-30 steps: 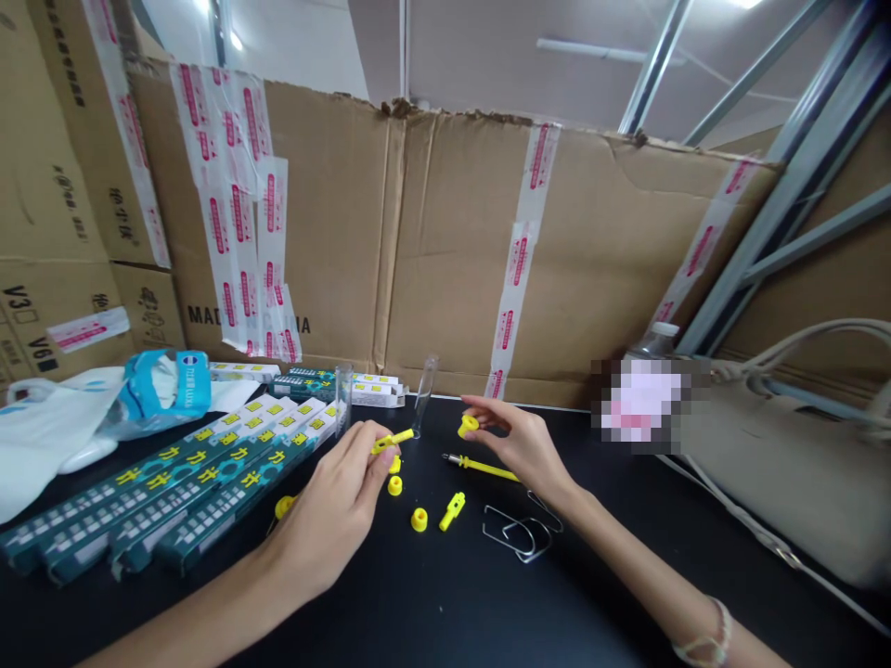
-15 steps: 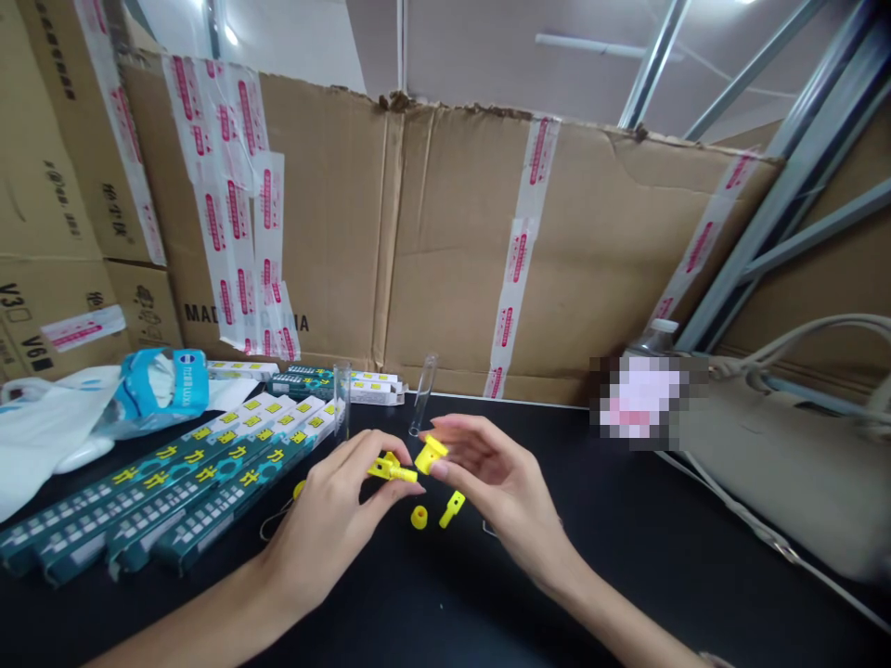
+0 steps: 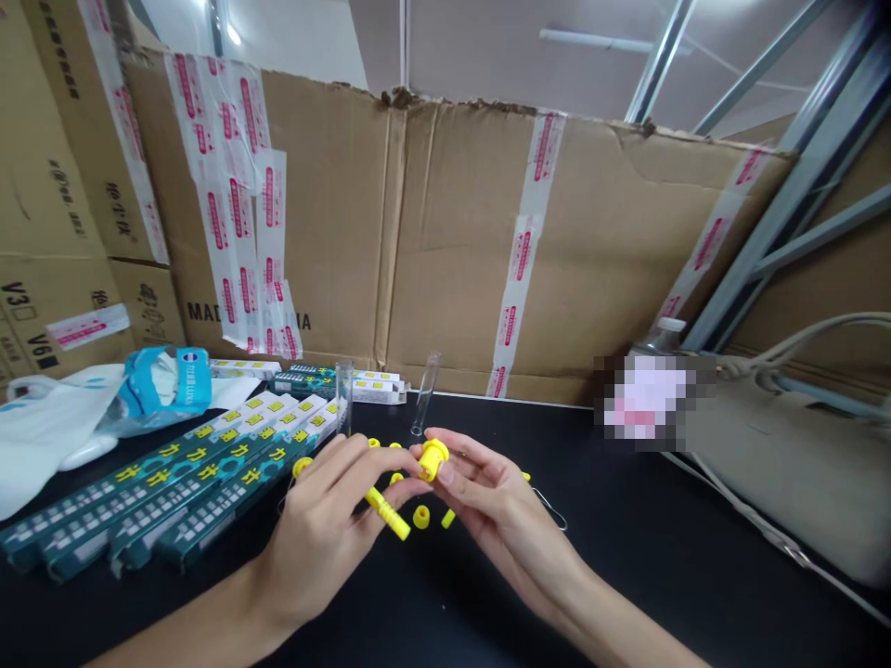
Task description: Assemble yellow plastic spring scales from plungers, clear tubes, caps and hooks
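My right hand [image 3: 497, 496] pinches a yellow flanged plastic cap [image 3: 432, 456] between thumb and fingers, its narrower end tilted down toward me. My left hand [image 3: 316, 524] is closed around a yellow ribbed plastic stem [image 3: 390, 516], which sticks out below the palm toward the table. The left index finger and thumb reach up to the side of the cap. Just under the hands lies a small yellow ring [image 3: 421, 517], beside a yellow piece [image 3: 448, 518] partly covered by the right hand. More yellow parts show behind the fingers, mostly hidden.
Two clear tubes [image 3: 424, 397] stand upright behind the hands. Several long green boxes [image 3: 209, 482] lie at left, near a blue-and-white packet [image 3: 167, 385]. A bent metal wire [image 3: 552, 510] lies right of my hand. A beige bag [image 3: 780, 464] and a bottle [image 3: 668, 334] are at right.
My hands have come together, with left fingertips now at the cap. The stem has swung down in my left hand. The cap has turned its narrow end toward me.
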### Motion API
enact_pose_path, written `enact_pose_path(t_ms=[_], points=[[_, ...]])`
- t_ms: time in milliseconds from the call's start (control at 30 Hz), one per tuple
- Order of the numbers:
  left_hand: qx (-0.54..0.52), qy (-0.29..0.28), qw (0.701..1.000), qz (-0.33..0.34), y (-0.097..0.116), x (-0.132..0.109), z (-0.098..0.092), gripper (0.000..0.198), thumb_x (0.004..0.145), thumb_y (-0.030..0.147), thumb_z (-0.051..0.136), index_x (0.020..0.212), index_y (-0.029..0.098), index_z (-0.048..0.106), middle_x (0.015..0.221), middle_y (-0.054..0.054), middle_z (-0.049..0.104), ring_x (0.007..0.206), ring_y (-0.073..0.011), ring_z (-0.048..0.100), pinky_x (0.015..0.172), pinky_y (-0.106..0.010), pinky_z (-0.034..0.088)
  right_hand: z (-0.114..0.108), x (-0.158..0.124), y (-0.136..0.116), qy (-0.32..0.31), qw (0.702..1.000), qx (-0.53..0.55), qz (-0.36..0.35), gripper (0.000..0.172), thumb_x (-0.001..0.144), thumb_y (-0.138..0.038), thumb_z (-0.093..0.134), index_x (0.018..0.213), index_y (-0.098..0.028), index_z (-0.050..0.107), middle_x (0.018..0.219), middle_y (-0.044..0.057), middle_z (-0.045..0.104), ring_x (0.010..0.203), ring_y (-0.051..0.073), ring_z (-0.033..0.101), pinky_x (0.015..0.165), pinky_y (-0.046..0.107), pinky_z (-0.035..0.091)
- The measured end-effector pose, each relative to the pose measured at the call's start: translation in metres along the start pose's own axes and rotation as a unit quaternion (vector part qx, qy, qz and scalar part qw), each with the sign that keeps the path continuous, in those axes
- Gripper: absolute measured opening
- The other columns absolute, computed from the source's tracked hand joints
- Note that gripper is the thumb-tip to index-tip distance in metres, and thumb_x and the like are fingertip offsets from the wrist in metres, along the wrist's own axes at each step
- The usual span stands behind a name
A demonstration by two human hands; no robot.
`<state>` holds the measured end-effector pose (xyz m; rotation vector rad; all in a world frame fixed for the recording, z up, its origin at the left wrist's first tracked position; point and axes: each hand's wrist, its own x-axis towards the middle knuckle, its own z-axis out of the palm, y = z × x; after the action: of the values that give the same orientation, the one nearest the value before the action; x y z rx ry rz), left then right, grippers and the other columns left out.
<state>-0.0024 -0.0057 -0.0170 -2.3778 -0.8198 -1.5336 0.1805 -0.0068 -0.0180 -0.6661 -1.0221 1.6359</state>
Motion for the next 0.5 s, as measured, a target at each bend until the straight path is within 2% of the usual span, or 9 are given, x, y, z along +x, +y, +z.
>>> enact_pose_path(t_ms=[233,500], points=[[-0.004,0.001,1.0,-0.007,0.0011,-0.0021,0.0008,0.015,0.086,0.015,0.07,0.099,0.018,0.063,0.085,-0.002,0.067,0.074,-0.0148,0.061,0.069,-0.028,0.049,0.0012,0.0004,-0.0016,0.012,1.0,-0.022,-0.006,0.039,0.07,-0.025,0.085,0.107,-0.022,0.073,0.099,0.004,0.075,0.092,0.014,0.068,0.09,0.026,0.049],[0.0,-0.005,1.0,-0.014,0.0005,-0.0017,0.0002,0.01,0.088,0.016,0.067,0.097,0.019,0.064,0.081,-0.001,0.065,0.072,-0.0142,0.059,0.067,-0.027,0.047,0.0015,0.0001,-0.0016,0.022,1.0,-0.02,-0.003,0.04,0.069,-0.025,0.086,0.106,-0.021,0.073,0.099,0.004,0.074,0.095,0.015,0.067,0.091,0.026,0.049]])
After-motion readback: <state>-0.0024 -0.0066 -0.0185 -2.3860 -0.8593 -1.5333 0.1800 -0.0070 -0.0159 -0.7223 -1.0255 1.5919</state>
